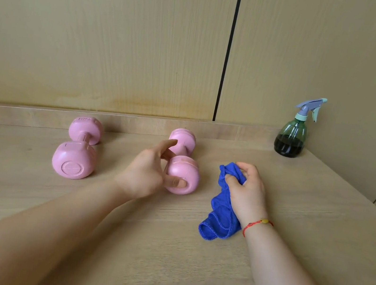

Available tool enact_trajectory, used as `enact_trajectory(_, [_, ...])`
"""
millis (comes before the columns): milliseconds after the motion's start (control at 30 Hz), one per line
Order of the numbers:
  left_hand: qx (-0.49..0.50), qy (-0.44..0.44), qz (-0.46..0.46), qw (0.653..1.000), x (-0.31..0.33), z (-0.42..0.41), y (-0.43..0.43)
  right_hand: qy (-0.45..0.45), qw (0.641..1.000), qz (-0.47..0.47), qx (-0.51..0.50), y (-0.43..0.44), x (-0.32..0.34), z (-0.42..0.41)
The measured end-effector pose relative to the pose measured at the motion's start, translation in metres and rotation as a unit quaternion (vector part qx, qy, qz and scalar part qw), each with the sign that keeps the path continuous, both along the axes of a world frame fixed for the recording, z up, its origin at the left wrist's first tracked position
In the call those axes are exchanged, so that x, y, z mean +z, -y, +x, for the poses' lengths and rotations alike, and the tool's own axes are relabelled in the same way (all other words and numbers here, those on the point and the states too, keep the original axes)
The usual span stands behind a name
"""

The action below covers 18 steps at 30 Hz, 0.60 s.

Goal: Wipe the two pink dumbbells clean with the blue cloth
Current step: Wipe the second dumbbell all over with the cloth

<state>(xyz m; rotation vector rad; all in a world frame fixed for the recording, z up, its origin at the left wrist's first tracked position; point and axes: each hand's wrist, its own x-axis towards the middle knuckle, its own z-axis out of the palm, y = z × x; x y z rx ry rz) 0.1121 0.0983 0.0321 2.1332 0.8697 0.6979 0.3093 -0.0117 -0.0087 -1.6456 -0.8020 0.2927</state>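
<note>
Now left grip (149,173) curls round glossy pink dumbbell (185,173); right grip (247,192) clutches crumpled blue cloth (219,218).

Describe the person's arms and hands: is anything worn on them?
The left forearm and right forearm are bare, with no sleeves in view. The left hand and right hand wear no gloves, and no rings show. Just behind the right hand sits a thin red string bracelet carrying a small yellow bead.
</note>
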Motion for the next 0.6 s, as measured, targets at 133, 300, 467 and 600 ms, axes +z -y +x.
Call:
enact_trajectory(133, [-0.004,0.004,0.009,1.0,-0.004,-0.031,0.015,0.031,0.999,-0.012,0.027,0.003,0.001,-0.004])
enact_trajectory(300, [-0.006,0.014,-0.008,1.0,-0.002,-0.073,0.034,0.106,0.993,-0.034,0.051,0.007,0.004,-0.015])
enact_trajectory(467, [0.004,0.036,-0.021,0.999,0.0,-0.105,0.053,0.149,0.985,-0.049,0.069,0.01,0.006,-0.027])
enact_trajectory(600, [0.02,0.063,-0.025,0.998,-0.005,-0.123,0.06,0.153,0.982,-0.038,0.102,0.011,0.01,-0.043])
